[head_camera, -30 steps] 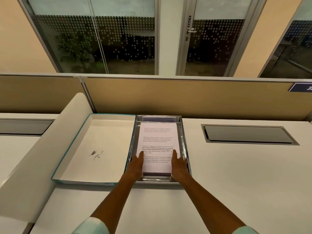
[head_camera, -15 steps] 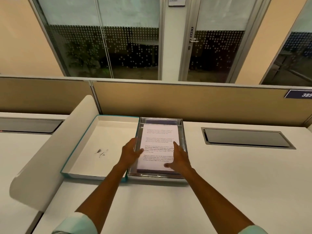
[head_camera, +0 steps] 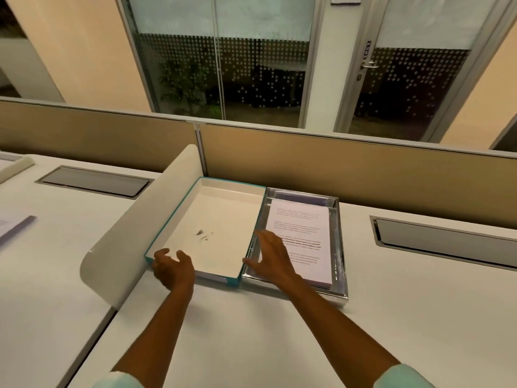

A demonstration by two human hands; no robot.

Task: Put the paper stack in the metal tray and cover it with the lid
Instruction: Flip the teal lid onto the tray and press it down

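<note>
The printed paper stack lies flat inside the shiny metal tray on the white desk. Touching the tray's left side is the lid, teal outside and white inside, lying upside down with a dark scuff on its floor. My left hand hovers at the lid's near left corner, fingers curled and apart, holding nothing. My right hand is spread over the tray's left rim and the lid's near right corner, thumb pointing left.
A curved white divider rises just left of the lid. A tan partition wall runs behind both. Recessed cable hatches sit at the right and the left. Papers lie at the far left.
Both hands have come off the paper stack and shifted left to the lid's near corners. The camera has turned left, so tray and lid appear further right.
</note>
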